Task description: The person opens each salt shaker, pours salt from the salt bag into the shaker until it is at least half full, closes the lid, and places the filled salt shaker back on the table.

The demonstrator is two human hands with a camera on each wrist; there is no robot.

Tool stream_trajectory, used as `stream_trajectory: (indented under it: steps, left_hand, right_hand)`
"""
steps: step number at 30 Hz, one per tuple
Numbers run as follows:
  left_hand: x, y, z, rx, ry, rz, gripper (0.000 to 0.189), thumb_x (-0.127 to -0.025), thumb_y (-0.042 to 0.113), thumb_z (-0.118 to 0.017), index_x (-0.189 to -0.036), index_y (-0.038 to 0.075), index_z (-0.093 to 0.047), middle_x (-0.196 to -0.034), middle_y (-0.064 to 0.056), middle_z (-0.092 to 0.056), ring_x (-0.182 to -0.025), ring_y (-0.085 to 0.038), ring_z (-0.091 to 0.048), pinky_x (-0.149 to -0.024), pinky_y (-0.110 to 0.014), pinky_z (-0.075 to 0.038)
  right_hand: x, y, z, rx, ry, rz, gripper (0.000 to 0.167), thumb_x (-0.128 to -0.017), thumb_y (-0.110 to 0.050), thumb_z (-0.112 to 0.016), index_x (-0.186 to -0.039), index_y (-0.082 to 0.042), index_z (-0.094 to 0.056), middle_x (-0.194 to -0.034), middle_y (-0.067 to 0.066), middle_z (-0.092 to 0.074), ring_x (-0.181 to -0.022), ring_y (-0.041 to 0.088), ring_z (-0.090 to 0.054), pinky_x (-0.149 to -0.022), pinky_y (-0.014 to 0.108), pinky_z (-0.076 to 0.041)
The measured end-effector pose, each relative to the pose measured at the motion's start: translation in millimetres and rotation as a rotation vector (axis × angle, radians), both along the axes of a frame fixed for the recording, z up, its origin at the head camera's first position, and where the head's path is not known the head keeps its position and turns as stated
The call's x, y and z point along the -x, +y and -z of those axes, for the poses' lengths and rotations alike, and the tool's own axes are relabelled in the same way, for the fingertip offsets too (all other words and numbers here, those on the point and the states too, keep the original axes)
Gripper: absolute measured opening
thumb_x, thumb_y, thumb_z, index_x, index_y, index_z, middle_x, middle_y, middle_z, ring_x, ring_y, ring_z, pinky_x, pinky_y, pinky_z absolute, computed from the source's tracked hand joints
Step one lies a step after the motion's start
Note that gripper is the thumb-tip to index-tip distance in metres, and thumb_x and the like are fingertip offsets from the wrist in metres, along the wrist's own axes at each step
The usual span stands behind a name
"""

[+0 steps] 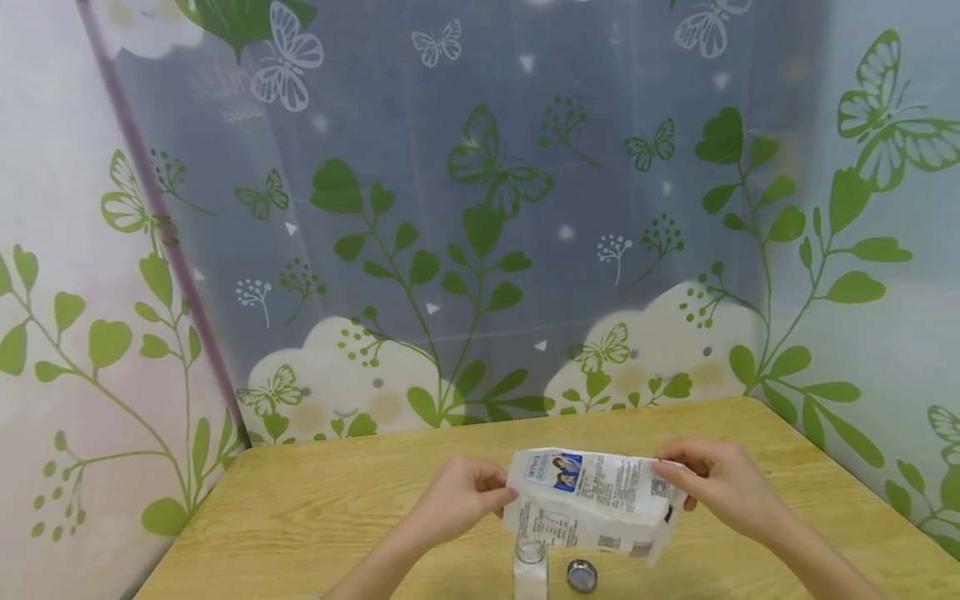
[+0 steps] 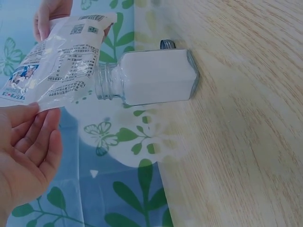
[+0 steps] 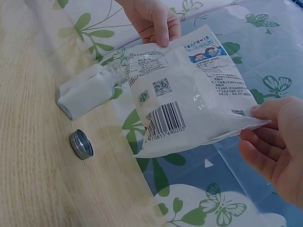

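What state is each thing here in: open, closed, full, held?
Jar: open, upright, filled with something white to about the shoulder
Lid: off, lying on the table beside the jar
Bag: held up by both hands; whether it is open, I cannot tell
Left hand: pinching the bag
Right hand: pinching the bag

You can read "970855 690203" under the black-striped barcode (image 3: 165, 121) on your white rectangular plastic bag (image 3: 189, 101); tiny Chinese print (image 3: 226, 85)'s mostly fuzzy.
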State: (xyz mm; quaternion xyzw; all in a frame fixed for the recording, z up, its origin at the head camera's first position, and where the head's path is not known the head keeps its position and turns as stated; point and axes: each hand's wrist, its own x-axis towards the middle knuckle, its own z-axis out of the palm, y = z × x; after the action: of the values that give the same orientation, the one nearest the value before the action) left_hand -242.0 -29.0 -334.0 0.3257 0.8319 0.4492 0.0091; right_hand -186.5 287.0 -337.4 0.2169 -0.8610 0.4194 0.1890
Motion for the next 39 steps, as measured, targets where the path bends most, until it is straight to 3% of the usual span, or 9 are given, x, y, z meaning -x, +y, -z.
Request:
stream_trajectory:
  steps: [21,29,39]
  left_hand:
    - [1.5,6.0,-7.5,0.063,0.047,0.019,0.012,-0.084,0.013,-0.066,-0.073,0.009,-0.067,-0.061,0.006,-0.061,-0.055,-0.006,-0.054,-0.051,-0.020,-0.040]
    - [3.4,10.0,-10.6,0.080,0.057,0.020,0.010,-0.084,0.014,-0.067,-0.076,0.009,-0.069,-0.062,0.007,-0.061,-0.055,-0.004,-0.054,-0.051,-0.021,-0.043]
    - [3.6,13.7,-13.5,0.096,0.037,0.019,0.010,-0.085,0.016,-0.067,-0.078,0.009,-0.070,-0.062,0.007,-0.061,-0.055,-0.008,-0.054,-0.050,-0.022,-0.042]
  right_hand:
    - [-2.1,4,15.2,0.120,-0.059,-0.026,0.012,-0.091,-0.005,-0.057,-0.095,0.004,-0.063,-0.078,0.000,-0.066,-0.055,0.011,-0.058,-0.045,0.031,-0.049]
    - [-4.9,9,24.0,0.157,-0.188,-0.021,0.019,-0.094,-0.009,-0.054,-0.100,0.007,-0.061,-0.076,0.001,-0.066,-0.057,0.013,-0.059,-0.048,0.031,-0.050]
    - [-6.0,13,38.5,0.222,-0.152,-0.084,0.012,-0.093,-0.002,-0.052,-0.096,0.007,-0.061,-0.078,0.000,-0.065,-0.057,0.014,-0.059,-0.046,0.032,-0.050]
